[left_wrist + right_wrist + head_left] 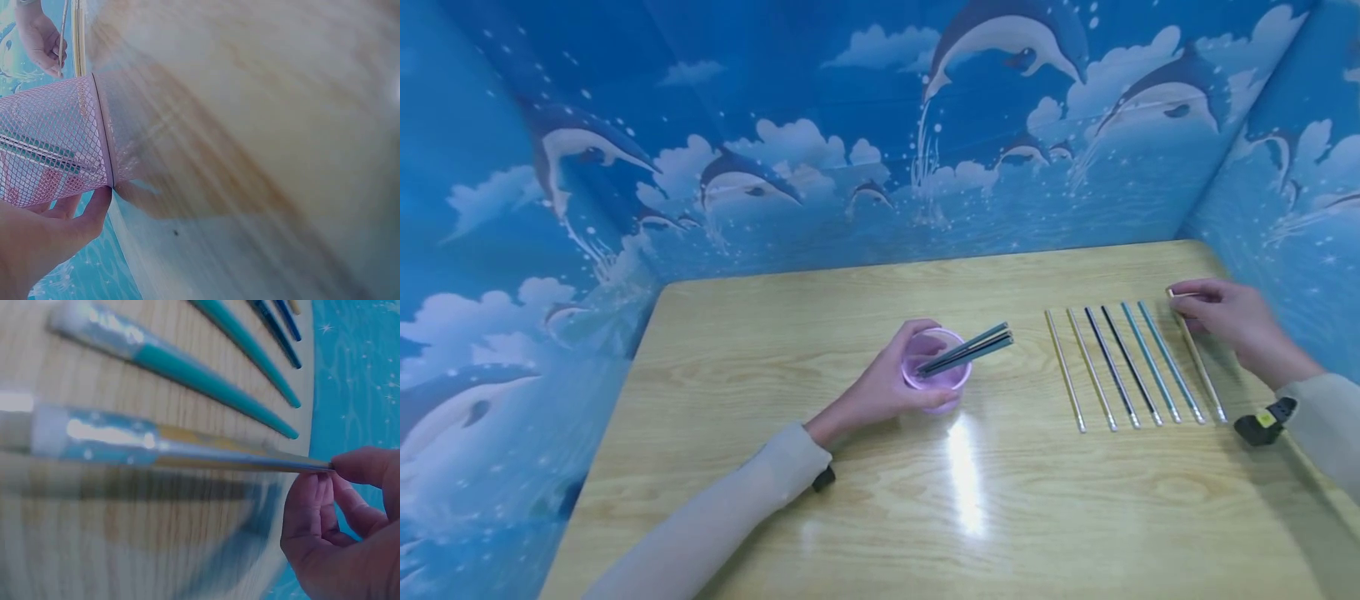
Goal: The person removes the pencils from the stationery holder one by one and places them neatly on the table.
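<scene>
My left hand [900, 379] grips a pink mesh pencil cup [964, 387], thumb on the near side. Several dark pencils [973, 347] lean out over the cup's right rim. In the left wrist view the mesh wall [50, 119] shows pencils through it. At the right, my right hand [1228, 321] pinches the far end of a gold pencil [1201, 362] with a white eraser [47, 431]. Left of it lies a row of pencils: two teal pencils [1163, 357], two dark pencils [1122, 358] and two gold pencils [1067, 375], erasers toward me.
The wood-grain table [737, 350] reaches back to a blue dolphin-print cloth [820, 200], which also hangs at both sides. A black wrist camera [1262, 423] sits by the right sleeve. Light glares on the tabletop in front of the cup.
</scene>
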`<state>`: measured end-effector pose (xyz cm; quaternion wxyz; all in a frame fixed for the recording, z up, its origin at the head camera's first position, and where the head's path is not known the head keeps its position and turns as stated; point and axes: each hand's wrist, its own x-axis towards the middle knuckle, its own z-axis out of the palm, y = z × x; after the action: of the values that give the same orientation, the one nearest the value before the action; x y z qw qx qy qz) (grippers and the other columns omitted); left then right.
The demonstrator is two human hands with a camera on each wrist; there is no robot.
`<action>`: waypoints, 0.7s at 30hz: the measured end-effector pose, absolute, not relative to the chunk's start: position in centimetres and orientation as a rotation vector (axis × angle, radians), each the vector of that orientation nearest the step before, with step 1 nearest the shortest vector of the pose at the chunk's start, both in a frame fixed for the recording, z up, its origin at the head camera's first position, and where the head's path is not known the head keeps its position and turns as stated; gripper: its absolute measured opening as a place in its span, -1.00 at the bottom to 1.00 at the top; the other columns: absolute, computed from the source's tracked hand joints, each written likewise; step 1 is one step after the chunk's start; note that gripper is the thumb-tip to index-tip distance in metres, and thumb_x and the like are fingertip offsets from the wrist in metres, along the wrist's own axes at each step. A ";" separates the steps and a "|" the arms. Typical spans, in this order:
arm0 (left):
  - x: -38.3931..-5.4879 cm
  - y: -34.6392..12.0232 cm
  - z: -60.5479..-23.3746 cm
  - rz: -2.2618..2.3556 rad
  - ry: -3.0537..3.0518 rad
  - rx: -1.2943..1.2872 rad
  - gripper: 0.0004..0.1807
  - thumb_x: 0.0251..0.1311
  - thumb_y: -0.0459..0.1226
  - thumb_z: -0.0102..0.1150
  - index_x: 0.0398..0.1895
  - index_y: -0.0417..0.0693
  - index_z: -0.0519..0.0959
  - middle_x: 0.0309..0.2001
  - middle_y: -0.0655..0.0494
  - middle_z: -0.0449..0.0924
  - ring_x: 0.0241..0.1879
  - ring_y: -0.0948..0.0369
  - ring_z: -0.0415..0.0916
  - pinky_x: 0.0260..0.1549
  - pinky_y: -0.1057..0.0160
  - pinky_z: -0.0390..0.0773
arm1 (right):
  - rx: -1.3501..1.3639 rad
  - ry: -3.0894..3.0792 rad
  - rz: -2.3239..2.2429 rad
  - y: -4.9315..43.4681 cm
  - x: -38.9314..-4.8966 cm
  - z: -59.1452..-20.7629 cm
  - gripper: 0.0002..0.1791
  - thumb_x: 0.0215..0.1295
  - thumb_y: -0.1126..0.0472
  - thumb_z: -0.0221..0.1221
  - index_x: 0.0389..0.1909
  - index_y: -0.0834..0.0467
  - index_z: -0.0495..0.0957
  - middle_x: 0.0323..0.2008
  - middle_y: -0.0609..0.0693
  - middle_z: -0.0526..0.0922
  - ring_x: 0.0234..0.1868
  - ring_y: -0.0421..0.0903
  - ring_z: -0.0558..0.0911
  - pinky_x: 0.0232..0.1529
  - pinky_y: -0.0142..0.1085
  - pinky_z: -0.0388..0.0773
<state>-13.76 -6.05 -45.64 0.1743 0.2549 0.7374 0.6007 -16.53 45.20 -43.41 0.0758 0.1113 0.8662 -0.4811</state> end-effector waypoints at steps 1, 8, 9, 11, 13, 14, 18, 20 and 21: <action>-13.7 -6.0 -45.6 1.705 2.087 0.722 0.03 0.15 -0.30 0.68 0.60 0.22 0.23 0.40 0.07 0.56 0.41 0.14 0.49 0.32 0.02 0.57 | 0.326 2.623 -1.394 45.2 -16.8 -43.6 -0.86 0.68 0.03 0.19 0.04 -0.16 0.71 -0.31 -0.50 0.65 -0.32 -0.38 0.68 -0.30 -0.39 0.68; -13.7 -6.0 -45.6 1.707 2.087 0.712 0.04 0.15 -0.31 0.68 0.60 0.20 0.23 0.42 0.01 0.54 0.41 0.16 0.49 0.32 0.04 0.56 | 0.248 2.758 -1.095 45.5 -17.7 -44.3 -0.39 0.69 0.06 0.15 0.37 0.54 0.44 -0.28 -0.25 0.72 -0.36 -0.37 0.64 -0.36 -0.33 0.65; -13.7 -6.0 -45.6 1.704 2.091 0.714 0.04 0.15 -0.30 0.69 0.61 0.19 0.23 0.42 0.01 0.54 0.41 0.16 0.49 0.32 0.04 0.56 | 0.240 2.759 -1.085 45.5 -17.8 -44.4 -0.40 0.69 0.07 0.15 0.37 0.54 0.44 -0.26 -0.20 0.73 -0.36 -0.36 0.64 -0.36 -0.33 0.65; -13.8 -6.0 -45.6 1.696 2.099 0.717 0.05 0.15 -0.30 0.69 0.62 0.13 0.21 0.42 0.01 0.54 0.41 0.17 0.49 0.32 0.04 0.56 | 0.230 2.763 -1.073 45.5 -17.9 -44.6 -0.42 0.69 0.08 0.16 0.36 0.54 0.46 -0.23 -0.12 0.76 -0.36 -0.37 0.64 -0.36 -0.34 0.65; -13.8 -6.0 -45.7 1.694 2.101 0.722 0.05 0.16 -0.31 0.68 0.62 0.09 0.21 0.42 0.00 0.54 0.41 0.17 0.49 0.33 0.04 0.56 | 0.220 2.780 -1.056 45.4 -18.1 -44.7 -0.44 0.68 0.10 0.18 0.33 0.54 0.49 -0.21 -0.05 0.78 -0.36 -0.37 0.64 -0.36 -0.35 0.65; -13.8 -6.0 -45.7 1.695 2.098 0.724 0.05 0.16 -0.31 0.68 0.62 0.07 0.20 0.42 0.00 0.54 0.41 0.17 0.49 0.33 0.04 0.56 | 0.218 2.789 -1.047 45.4 -18.1 -44.8 -0.45 0.67 0.10 0.19 0.32 0.54 0.50 -0.20 -0.01 0.78 -0.37 -0.37 0.64 -0.37 -0.36 0.64; -13.8 -6.0 -45.7 1.706 2.087 0.724 0.03 0.15 -0.32 0.67 0.60 0.18 0.22 0.42 -0.01 0.53 0.41 0.16 0.49 0.33 0.04 0.56 | 0.193 2.832 -0.987 45.3 -18.2 -45.0 -0.50 0.65 0.13 0.20 0.26 0.53 0.54 -0.15 0.20 0.78 -0.38 -0.37 0.62 -0.40 -0.39 0.60; -13.8 -6.0 -45.7 1.711 2.084 0.727 0.03 0.15 -0.32 0.68 0.60 0.18 0.23 0.42 -0.02 0.53 0.41 0.15 0.49 0.33 0.04 0.56 | 0.176 2.847 -0.968 45.2 -18.2 -45.1 -0.52 0.64 0.15 0.20 0.24 0.53 0.55 -0.11 0.29 0.77 -0.39 -0.38 0.61 -0.41 -0.40 0.58; -13.8 -6.0 -45.7 1.713 2.082 0.727 0.03 0.15 -0.32 0.68 0.60 0.18 0.23 0.42 -0.03 0.53 0.41 0.14 0.49 0.33 0.03 0.56 | 0.166 2.857 -0.956 45.2 -18.2 -45.1 -0.53 0.64 0.16 0.21 0.23 0.53 0.56 -0.10 0.32 0.76 -0.39 -0.39 0.60 -0.40 -0.42 0.56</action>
<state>-13.79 -6.01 -45.70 0.1736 0.2565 0.7342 0.6042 -18.23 45.22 -45.12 0.0623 0.0549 0.9450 -0.3162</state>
